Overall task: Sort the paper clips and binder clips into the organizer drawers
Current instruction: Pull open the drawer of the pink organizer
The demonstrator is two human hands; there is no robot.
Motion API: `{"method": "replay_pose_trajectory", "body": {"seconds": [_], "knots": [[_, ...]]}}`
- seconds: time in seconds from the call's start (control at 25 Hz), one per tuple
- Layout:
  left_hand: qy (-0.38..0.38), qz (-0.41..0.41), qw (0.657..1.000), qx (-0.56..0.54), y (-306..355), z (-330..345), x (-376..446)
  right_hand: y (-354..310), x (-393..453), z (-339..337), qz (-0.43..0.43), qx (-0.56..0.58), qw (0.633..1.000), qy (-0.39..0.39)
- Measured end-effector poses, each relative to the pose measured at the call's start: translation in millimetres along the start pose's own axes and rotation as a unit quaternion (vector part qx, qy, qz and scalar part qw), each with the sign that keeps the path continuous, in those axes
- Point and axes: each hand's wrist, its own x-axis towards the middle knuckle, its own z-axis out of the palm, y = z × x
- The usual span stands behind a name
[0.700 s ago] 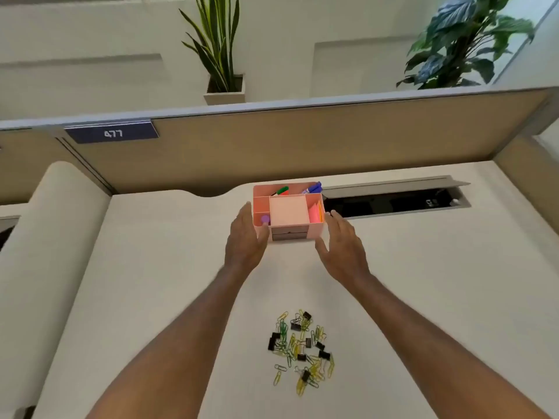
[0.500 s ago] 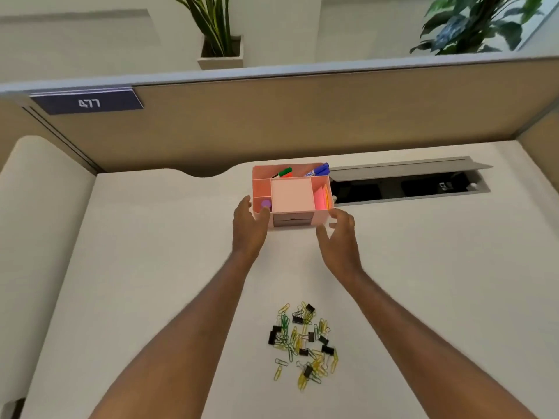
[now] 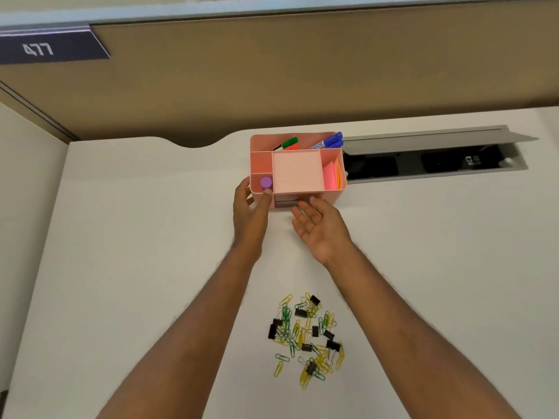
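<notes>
A pink desk organizer (image 3: 329, 196) stands at the back of the white desk, with markers, sticky notes and a purple cap in its top compartments. Its grey drawer front (image 3: 286, 204) shows low on the near face, shut as far as I can see. My left hand (image 3: 251, 213) grips the organizer's front left corner, thumb on the rim. My right hand (image 3: 319, 229) is palm up with fingers apart, fingertips close to the drawer front, holding nothing. A mixed pile of yellow and green paper clips and black binder clips (image 3: 307, 335) lies on the desk between my forearms.
A tan partition (image 3: 302, 80) with a "477" sign (image 3: 45, 49) runs behind the desk. An open grey cable tray (image 3: 435, 158) sits to the right of the organizer. The desk (image 3: 136, 252) extends left and right of my arms.
My right hand left the organizer's right side, turned palm up and moved to the drawer front. My left hand stayed on the left corner. The view tilted down and came closer.
</notes>
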Motion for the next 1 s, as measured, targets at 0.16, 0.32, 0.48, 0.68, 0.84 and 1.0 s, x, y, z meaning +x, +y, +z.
{"method": "replay_pose_trajectory", "body": {"seconds": [0.16,0.32,0.48,0.68,0.84,1.0], "knots": [[-0.006,0.005,1.0,-0.009,-1.5,0.5,-1.0,3.6,2.4,6.6,0.022,0.031,0.999,-0.012],[-0.003,0.005,1.0,-0.012,-1.5,1.9,-0.9,6.8,0.9,8.6,0.014,0.028,1.0,0.001],[-0.004,0.007,1.0,-0.018,-2.9,3.3,-1.1,17.0,-6.4,1.1,0.011,0.005,1.0,0.02],[-0.008,0.005,1.0,-0.027,-5.5,3.0,2.0,31.8,-15.7,-18.4,0.016,-0.019,0.999,0.029],[-0.007,0.005,1.0,-0.015,-9.3,4.1,4.8,30.1,-18.3,-22.7,0.014,-0.046,0.999,0.021],[0.012,-0.044,0.999,0.019,-23.4,-2.3,-2.6,23.3,-31.1,-39.8,-0.024,-0.14,0.989,0.038]]}}
